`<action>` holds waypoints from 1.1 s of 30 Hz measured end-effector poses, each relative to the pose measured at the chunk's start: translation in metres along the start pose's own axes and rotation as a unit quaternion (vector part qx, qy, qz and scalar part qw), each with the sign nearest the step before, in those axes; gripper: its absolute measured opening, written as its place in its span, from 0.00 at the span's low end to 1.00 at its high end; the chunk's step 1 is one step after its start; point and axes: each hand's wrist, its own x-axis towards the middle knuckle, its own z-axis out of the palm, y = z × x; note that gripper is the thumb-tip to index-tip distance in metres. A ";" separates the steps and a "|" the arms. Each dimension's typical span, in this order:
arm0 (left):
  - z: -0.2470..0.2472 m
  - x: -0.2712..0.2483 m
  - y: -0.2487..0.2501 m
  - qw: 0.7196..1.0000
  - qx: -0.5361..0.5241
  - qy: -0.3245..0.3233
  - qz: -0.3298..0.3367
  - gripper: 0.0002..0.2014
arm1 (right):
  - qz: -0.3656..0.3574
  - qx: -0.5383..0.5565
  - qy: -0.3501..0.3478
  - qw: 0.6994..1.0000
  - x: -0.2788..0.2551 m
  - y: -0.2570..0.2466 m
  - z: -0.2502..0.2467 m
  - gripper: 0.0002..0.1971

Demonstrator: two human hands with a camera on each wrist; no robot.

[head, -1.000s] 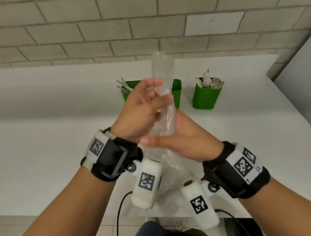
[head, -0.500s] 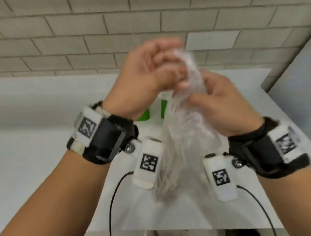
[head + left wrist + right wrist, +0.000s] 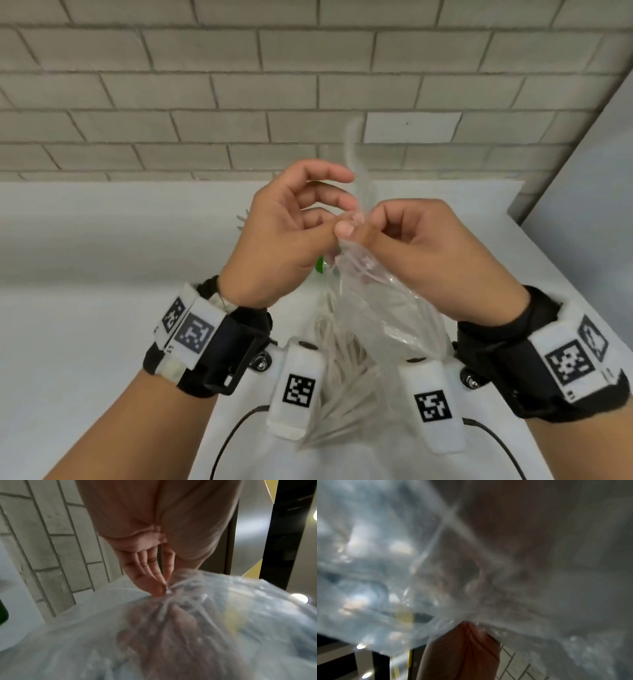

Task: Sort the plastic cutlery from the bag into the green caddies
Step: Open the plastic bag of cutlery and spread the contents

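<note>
Both hands are up in the middle of the head view, pinching the gathered neck of a clear, crinkly plastic bag (image 3: 383, 308) right where they meet. The left hand (image 3: 284, 240) has its thumb and a fingertip closed on the twisted plastic while the other fingers curl loosely above; the right hand (image 3: 428, 246) pinches the same spot from the other side, thumb forward.

A thin twisted tail of the bag sticks straight up from the pinch toward the upper middle of the frame, in front of the grey brick wall (image 3: 205, 85). The body of the bag hangs down from the hands toward the bottom centre, so its long axis runs pretty much vertical in the picture, between the 2 wrists. Inside it there's a bundle of pale plastic cutlery (image 3: 342, 394), handles lying roughly along the bag; which kinds they are I can't tell through the plastic.

Just a sliver of a green plastic caddy (image 3: 320, 272) peeks out under the left hand, sitting on the white tabletop (image 3: 102, 308).

The left wrist view shows fingers (image 3: 154, 582) meeting at the bunched plastic. The right wrist view is mostly blurry bag.
</note>
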 end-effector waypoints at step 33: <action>-0.029 -0.002 0.020 0.922 0.386 -0.002 0.036 0.13 | 0.029 -0.499 -0.134 0.856 -0.002 0.003 -0.058 0.33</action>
